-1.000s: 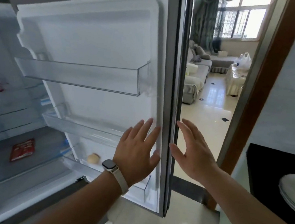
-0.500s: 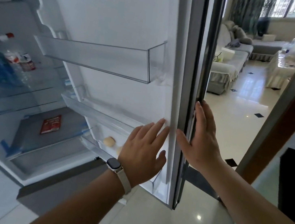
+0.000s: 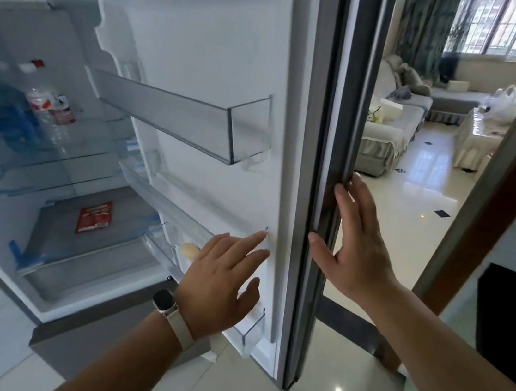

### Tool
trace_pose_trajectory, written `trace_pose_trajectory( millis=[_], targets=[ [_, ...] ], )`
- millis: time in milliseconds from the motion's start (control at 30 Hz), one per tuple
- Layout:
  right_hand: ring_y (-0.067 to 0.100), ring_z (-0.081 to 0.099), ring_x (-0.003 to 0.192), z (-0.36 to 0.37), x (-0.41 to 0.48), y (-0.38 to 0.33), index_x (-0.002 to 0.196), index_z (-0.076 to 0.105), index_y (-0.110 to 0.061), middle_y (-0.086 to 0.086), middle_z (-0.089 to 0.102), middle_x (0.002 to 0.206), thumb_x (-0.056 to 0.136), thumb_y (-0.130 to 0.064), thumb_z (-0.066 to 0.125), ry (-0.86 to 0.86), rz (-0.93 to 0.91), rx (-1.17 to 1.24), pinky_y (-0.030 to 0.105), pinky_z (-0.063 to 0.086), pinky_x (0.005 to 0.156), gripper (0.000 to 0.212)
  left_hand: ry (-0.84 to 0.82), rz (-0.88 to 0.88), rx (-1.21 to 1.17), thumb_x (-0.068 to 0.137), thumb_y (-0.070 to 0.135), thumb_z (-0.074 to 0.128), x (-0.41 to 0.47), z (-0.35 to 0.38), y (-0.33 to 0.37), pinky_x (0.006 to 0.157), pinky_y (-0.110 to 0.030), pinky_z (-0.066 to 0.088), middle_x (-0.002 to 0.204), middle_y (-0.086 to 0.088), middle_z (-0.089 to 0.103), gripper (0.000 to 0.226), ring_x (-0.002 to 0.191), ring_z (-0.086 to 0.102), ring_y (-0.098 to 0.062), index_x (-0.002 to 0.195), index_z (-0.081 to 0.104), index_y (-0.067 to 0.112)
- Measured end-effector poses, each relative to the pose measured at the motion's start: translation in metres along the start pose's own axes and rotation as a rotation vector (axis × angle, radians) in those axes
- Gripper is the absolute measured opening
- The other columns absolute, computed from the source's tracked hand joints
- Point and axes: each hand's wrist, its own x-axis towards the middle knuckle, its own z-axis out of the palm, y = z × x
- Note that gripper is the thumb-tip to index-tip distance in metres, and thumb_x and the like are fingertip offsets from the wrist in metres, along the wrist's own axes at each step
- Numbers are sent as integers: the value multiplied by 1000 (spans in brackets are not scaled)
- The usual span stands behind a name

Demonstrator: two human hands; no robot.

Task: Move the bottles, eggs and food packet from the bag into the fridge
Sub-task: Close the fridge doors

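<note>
Fridge door [image 3: 223, 58] white inside, grey edge; door bins [image 3: 174, 117] clear. Food packet [image 3: 94, 217] red with white print, egg [image 3: 190, 249] pale cream, bottle [image 3: 51, 106] clear with red-white label and red cap. Floor [image 3: 415, 197] glossy cream with dark diamond insets.

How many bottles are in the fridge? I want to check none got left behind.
2: a clear bottle with a red label and a blue-tinted bottle beside it, both on an upper shelf. Others may be hidden beyond the frame.

A home: open fridge [image 3: 203, 55] beside a sofa-furnished [image 3: 387, 140] living room.
</note>
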Motion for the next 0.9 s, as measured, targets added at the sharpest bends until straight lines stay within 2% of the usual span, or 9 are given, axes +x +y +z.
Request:
trace_pose_trajectory(
  millis=[167, 300, 533, 667, 733, 800, 900],
  targets=[
    [37, 28, 143, 9, -12, -37, 145, 24, -14, 17, 11, 156, 86, -41, 62, 21, -103, -12, 58, 49, 95, 75, -4, 0, -43, 85, 23, 63, -37, -28, -15, 98, -51, 49, 137, -6, 59, 43, 107, 61, -23, 127, 56, 16],
    [42, 39, 135, 25, -23, -79, 141, 30, -11, 19, 15, 152, 84, -39, 66, 76, -143, 8, 57, 51, 91, 73, 2, -18, -28, 87, 27, 59, -68, -56, -25, 105, -52, 44, 138, -5, 58, 51, 117, 58, -23, 136, 49, 17],
    [41, 42, 128, 49, -34, -152, 132, 39, -8, 22, 23, 142, 84, -33, 63, 170, -254, 29, 55, 53, 90, 59, 33, -161, -4, 89, 39, 56, -124, -94, -33, 107, -54, 43, 146, -7, 50, 67, 135, 45, -26, 148, 35, 18],
    [39, 43, 127, 61, -37, -190, 132, 39, -9, 17, 23, 144, 85, -27, 62, 161, -332, 49, 53, 54, 89, 55, 47, -225, 24, 90, 47, 52, -150, -116, -37, 112, -56, 33, 153, -8, 40, 72, 141, 37, -27, 152, 29, 19],
    [39, 45, 128, 68, -38, -208, 137, 33, -11, 15, 22, 147, 85, -27, 62, 139, -347, 68, 53, 52, 91, 61, 71, -270, 38, 94, 52, 45, -161, -125, -39, 113, -58, 28, 156, -10, 35, 71, 143, 33, -28, 154, 25, 20],
    [36, 40, 134, 74, -37, -225, 140, 25, -10, 16, 27, 146, 88, -28, 60, 123, -357, 79, 52, 48, 100, 66, 97, -305, 22, 96, 55, 41, -172, -132, -42, 113, -58, 30, 158, -13, 30, 74, 145, 30, -29, 157, 16, 20],
    [23, 25, 146, 84, -31, -252, 144, 20, -7, 18, 29, 149, 95, -32, 52, 96, -365, 113, 42, 35, 114, 64, 133, -326, -54, 87, 48, 56, -189, -143, -48, 113, -51, 37, 163, -14, 18, 94, 149, 22, -28, 158, 3, 19]
  ],
)
